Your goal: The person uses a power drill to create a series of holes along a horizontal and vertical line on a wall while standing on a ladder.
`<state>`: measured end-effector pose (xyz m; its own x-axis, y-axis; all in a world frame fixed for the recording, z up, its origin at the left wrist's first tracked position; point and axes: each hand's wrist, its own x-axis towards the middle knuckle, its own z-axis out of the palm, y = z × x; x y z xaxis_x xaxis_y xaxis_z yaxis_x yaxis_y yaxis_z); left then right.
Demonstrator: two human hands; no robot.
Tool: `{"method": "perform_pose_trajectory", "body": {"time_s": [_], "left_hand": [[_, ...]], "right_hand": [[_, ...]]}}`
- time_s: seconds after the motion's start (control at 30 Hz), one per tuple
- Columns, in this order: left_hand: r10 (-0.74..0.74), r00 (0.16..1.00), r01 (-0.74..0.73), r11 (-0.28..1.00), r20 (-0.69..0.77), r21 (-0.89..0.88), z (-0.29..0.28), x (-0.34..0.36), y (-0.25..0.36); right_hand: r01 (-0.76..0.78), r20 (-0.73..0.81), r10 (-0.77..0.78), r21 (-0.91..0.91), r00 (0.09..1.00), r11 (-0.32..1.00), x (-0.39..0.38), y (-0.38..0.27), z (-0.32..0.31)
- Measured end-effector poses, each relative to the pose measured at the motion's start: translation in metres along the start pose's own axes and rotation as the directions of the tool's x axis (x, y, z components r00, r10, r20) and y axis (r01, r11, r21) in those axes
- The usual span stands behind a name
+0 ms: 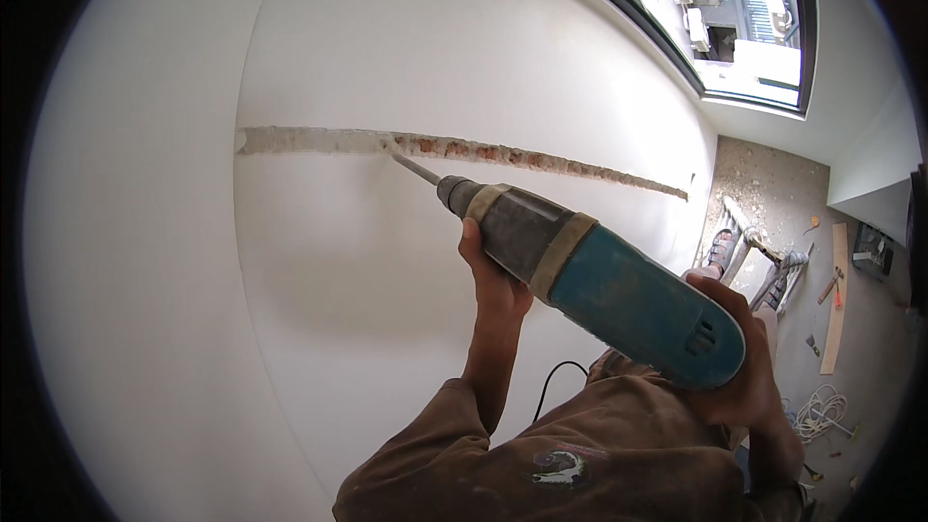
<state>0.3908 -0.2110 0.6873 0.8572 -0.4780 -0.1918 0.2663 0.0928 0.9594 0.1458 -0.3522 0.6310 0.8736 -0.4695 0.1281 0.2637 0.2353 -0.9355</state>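
A large teal and dark grey rotary hammer [619, 295] slants across the view, its chisel bit [416, 167] pointing up and left. The bit's tip touches the lower edge of a long groove [309, 140] cut in the white wall. Under the front of the tool's body, my left hand [493, 275] supports it, thumb up along its side. At the back end, my right hand [749, 367] is wrapped round the rear; the tool hides most of its fingers. Red brick shows in the groove right of the tip, grey material to the left.
A dark-framed window [744, 19] is at upper right. Low on the right, a metal ladder [754, 246] stands on the dusty floor. Nearby lie a wooden board [834, 304], a hammer [829, 285], a scraper [812, 344] and a coiled white cable [822, 413]. A black cord [553, 375] hangs beneath the tool.
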Motion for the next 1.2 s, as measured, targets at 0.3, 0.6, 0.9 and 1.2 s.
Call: {"method": "perform_pose_trajectory", "body": {"time_s": [0.3,0.6,0.9,1.2], "left_hand": [[0.008,0.999,-0.007,0.999,0.033,-0.052,-0.019,0.005,0.012],[-0.077,0.987,0.086,0.994,0.142,-0.061,-0.044,0.005,0.029],[-0.092,0.993,0.089,0.995,0.075,0.038,-0.037,-0.003,0.011],[-0.083,0.983,0.084,0.996,0.163,-0.003,-0.031,-0.010,0.031]], "right_hand": [[-0.007,0.069,0.008,-0.016,0.998,1.000,0.000,-0.010,0.028],[0.079,0.143,-0.077,-0.004,0.987,0.997,-0.002,-0.017,0.048],[-0.002,0.066,-0.006,0.131,0.998,0.991,-0.033,0.005,0.049],[0.093,0.122,-0.106,0.107,0.987,0.990,-0.026,-0.002,0.055]]}}
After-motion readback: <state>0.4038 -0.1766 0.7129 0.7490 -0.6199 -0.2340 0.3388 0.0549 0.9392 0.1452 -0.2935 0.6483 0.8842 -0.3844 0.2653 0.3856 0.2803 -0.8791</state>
